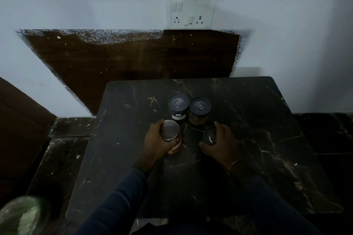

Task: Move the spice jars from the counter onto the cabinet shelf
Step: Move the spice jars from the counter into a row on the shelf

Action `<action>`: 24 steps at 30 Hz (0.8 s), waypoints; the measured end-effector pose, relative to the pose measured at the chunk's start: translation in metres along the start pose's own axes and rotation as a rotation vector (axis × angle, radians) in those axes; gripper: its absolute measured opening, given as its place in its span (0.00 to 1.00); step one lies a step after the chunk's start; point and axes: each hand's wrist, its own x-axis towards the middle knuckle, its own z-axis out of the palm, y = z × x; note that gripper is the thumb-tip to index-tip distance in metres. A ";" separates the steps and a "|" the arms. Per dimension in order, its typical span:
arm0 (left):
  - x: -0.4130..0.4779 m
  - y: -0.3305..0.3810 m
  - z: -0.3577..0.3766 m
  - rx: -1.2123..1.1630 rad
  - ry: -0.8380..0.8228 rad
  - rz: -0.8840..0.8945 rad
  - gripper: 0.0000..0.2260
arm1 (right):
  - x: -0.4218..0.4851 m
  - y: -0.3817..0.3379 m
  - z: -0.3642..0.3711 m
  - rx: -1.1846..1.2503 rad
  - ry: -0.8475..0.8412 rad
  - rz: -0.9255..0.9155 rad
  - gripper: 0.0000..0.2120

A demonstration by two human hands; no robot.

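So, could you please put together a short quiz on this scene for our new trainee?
1. True or false: the left hand grips the metal-lidded jar.
2. How many jars on the counter does neither hand touch? A) one B) two C) four
3. Which hand has its fingers round the near dark-lidded jar?

Key
1. True.
2. B: the back left jar and the back right jar.
3. The right hand.
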 end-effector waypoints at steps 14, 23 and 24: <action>-0.012 -0.031 0.006 -0.001 -0.051 0.007 0.40 | 0.042 -0.061 -0.004 -0.188 -0.116 -0.013 0.41; -0.011 -0.038 0.012 -0.088 -0.141 -0.043 0.46 | 0.006 -0.026 -0.001 -0.198 -0.180 0.050 0.38; -0.011 -0.036 0.011 -0.088 -0.138 -0.028 0.46 | 0.005 -0.026 -0.003 -0.201 -0.184 0.039 0.39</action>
